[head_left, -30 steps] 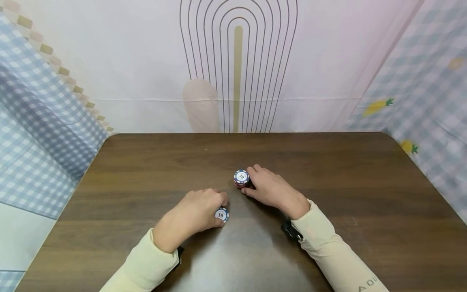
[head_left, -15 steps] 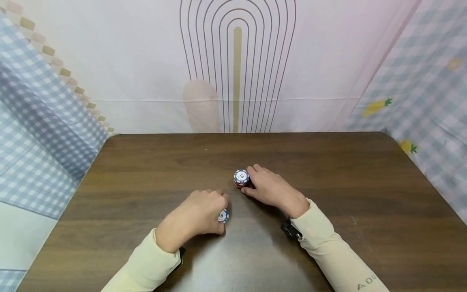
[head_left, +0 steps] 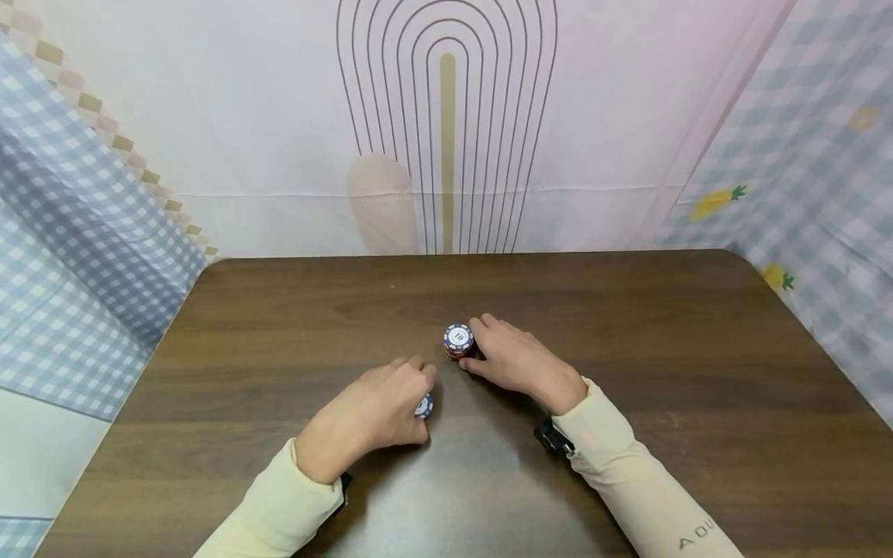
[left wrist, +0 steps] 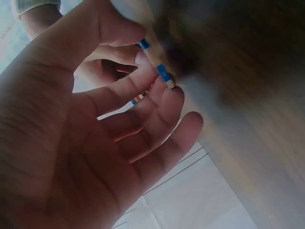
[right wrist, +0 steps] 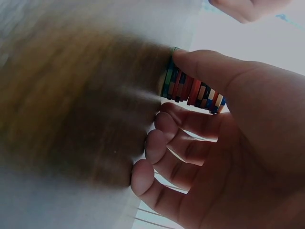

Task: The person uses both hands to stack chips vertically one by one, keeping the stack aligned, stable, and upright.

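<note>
My left hand (head_left: 370, 407) pinches a blue-and-white poker chip (head_left: 424, 406) between thumb and fingers, just above the table. In the head view the hand covers part of the chip's face; the left wrist view shows the chip (left wrist: 162, 70) edge-on. A short distance beyond and to the right stands an upright stack of poker chips (head_left: 458, 338), topped by a blue-and-white one marked 10. Around its right side my right hand (head_left: 516, 353) holds it with thumb and index finger. Green, blue and red edges show in the stack (right wrist: 183, 88) in the right wrist view.
Both hands work over a brown wooden table (head_left: 279, 310) with rounded far corners. Behind it hangs a white cloth (head_left: 279, 116) with arch lines. Blue checked cloths stand on the left and right sides. A dark wrist strap (head_left: 554, 435) sits under the right cuff.
The left thumb has slid toward the near side of the chip, and the fingers now cover more of its face. The right hand keeps its place at the stack.
</note>
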Available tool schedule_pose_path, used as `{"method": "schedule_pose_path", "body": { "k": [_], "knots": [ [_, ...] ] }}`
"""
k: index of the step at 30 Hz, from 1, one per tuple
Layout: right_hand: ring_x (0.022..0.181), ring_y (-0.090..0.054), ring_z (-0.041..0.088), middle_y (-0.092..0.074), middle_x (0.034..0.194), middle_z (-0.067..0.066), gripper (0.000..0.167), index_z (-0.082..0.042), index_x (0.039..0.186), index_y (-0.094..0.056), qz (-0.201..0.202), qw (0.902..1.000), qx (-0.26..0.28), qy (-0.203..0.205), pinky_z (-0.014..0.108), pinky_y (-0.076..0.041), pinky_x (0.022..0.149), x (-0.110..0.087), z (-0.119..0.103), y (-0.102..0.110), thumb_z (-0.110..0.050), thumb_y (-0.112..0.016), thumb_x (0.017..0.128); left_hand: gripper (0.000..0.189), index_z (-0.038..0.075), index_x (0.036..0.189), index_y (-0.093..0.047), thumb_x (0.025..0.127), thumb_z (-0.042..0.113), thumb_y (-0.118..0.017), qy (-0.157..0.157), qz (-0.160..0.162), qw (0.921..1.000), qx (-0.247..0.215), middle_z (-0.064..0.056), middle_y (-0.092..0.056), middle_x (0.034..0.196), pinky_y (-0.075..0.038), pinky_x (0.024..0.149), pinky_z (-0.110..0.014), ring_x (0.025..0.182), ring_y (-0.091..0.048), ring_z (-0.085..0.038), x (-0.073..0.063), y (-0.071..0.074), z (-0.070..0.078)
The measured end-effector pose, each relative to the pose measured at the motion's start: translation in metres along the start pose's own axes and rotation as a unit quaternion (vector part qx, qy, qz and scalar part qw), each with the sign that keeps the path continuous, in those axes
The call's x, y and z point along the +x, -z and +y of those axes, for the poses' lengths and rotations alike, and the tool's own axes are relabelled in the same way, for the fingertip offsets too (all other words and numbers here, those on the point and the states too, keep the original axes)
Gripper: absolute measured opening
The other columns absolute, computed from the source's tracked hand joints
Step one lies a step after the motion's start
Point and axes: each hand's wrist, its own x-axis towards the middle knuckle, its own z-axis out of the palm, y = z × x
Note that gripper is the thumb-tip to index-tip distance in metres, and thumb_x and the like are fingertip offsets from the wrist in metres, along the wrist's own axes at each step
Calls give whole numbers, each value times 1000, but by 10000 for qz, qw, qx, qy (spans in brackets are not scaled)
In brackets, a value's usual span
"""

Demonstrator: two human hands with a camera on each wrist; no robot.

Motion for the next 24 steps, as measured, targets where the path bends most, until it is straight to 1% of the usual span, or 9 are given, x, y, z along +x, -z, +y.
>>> {"method": "schedule_pose_path", "body": {
  "k": [3,6,10,13,17,21,24],
  "knots": [
    [107,-65,29,-62,120,13,47,-2,131,-58,-11,10000,-22,11,50,-58,86,1,-1,0,-35,-72,101,34,3,97,-64,68,12,-79,-101,224,9997,97,-8,-60,90,-58,70,-42,83,-61,-29,2,-1,0],
    [105,-65,29,-62,118,12,46,-3,130,-59,-10,10000,-22,29,50,-58,85,1,-1,0,-35,-73,101,34,2,97,-65,67,10,-77,-212,504,9984,135,-9,-59,88,-56,70,-40,80,-59,-28,6,-1,1],
    [102,-65,28,-61,115,10,43,-4,127,-59,25,10000,-13,17,50,-57,83,0,0,0,-34,-73,101,35,4,99,-66,67,9,-78,-322,916,9952,110,-8,-58,88,-53,65,-36,78,-55,-27,13,5,2],
    [98,-63,26,-60,112,9,40,-5,125,-59,30,10000,-19,14,48,-57,80,-1,2,0,-34,-73,101,33,6,100,-67,69,9,-77,-301,1079,9937,20,-8,-59,90,-52,63,-33,80,-54,-27,19,11,3],
    [93,-61,25,-59,108,8,37,-5,120,-59,38,9999,-80,70,47,-56,77,-1,3,-1,-34,-73,101,29,5,100,-67,72,9,-77,-257,1240,9919,-77,-7,-61,92,-52,66,-32,83,-54,-26,27,16,2],
    [91,-60,25,-58,104,8,35,-5,116,-59,71,9997,-180,134,45,-55,77,0,3,-2,-33,-73,100,29,3,103,-68,76,10,-78,-363,1538,9873,-150,-7,-63,94,-54,72,-33,85,-57,-26,36,16,-2],
    [90,-59,25,-57,102,7,32,-4,116,-59,101,9996,-189,187,45,-54,77,1,3,-2,-30,-72,100,31,2,108,-68,79,8,-79,-438,1698,9840,-323,-9,-65,96,-54,78,-34,87,-59,-28,44,16,-6]
  ]
}}
